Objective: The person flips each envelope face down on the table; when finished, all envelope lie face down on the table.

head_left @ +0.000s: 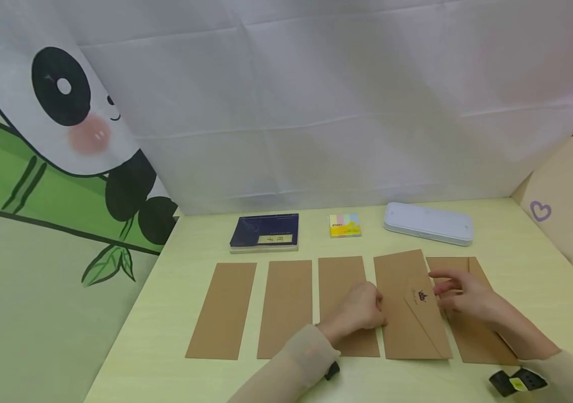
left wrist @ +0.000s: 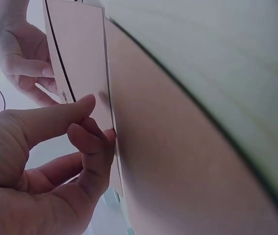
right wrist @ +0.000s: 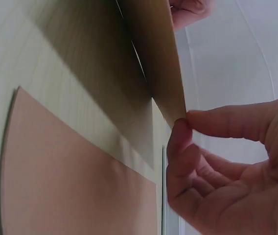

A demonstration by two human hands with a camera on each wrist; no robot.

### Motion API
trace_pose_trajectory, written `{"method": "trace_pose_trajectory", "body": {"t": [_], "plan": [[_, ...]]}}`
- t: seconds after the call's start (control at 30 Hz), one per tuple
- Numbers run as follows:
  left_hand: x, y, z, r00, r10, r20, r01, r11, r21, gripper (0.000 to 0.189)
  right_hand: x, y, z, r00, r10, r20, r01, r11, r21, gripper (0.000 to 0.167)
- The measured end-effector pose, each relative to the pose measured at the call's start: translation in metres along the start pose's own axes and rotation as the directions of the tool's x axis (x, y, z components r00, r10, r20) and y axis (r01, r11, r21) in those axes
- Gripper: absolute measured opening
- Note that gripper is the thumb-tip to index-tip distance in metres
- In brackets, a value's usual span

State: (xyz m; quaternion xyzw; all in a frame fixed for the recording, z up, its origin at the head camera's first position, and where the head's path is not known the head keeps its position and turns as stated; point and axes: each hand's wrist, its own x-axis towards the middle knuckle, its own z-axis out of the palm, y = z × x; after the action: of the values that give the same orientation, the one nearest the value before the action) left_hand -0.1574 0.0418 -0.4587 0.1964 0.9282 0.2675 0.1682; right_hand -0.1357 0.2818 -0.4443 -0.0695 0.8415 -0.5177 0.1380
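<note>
In the head view, a brown kraft envelope (head_left: 404,330) with a pointed flap and a dark crown print is tilted, its right side raised off the table. My right hand (head_left: 473,299) pinches that raised edge between thumb and forefinger, as the right wrist view shows on the envelope (right wrist: 156,54). My left hand (head_left: 359,310) is at the opposite edge, fingers curled and fingertips (left wrist: 110,134) right at the envelope's side. Under the left wrist lies a plain envelope (head_left: 341,271); another envelope (head_left: 485,336) lies partly hidden beneath the right hand.
Two more plain brown envelopes, one far left (head_left: 223,310) and one beside it (head_left: 286,305), lie in the same row. Behind them are a dark blue book (head_left: 266,226), a pack of sticky notes (head_left: 345,225) and a white case (head_left: 427,223). A white cloth (head_left: 316,112) hangs behind the table.
</note>
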Motion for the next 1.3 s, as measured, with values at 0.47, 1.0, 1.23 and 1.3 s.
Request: {"method": "trace_pose_trajectory", "body": {"t": [0.47, 1.0, 1.23, 1.3], "plan": [[0.002, -0.005, -0.002, 0.999, 0.036, 0.000, -0.036, 0.997, -0.069, 0.032, -0.003, 0.008, -0.006, 0.990, -0.135, 0.047, 0.129, 0.985, 0.112, 0.063], [0.003, -0.005, -0.004, 0.998, 0.050, -0.025, -0.055, 0.970, -0.238, 0.044, -0.005, 0.009, 0.003, 0.975, -0.135, 0.179, 0.084, 0.960, 0.268, 0.056], [0.003, -0.008, -0.004, 0.999, 0.040, 0.007, -0.033, 0.908, -0.417, 0.040, 0.000, 0.004, 0.010, 0.960, -0.164, 0.228, 0.092, 0.951, 0.297, 0.055], [0.003, -0.008, -0.004, 0.999, 0.050, 0.010, -0.040, 0.890, -0.454, 0.039, 0.001, 0.004, 0.012, 0.955, -0.178, 0.237, 0.097, 0.944, 0.316, 0.055]]}}
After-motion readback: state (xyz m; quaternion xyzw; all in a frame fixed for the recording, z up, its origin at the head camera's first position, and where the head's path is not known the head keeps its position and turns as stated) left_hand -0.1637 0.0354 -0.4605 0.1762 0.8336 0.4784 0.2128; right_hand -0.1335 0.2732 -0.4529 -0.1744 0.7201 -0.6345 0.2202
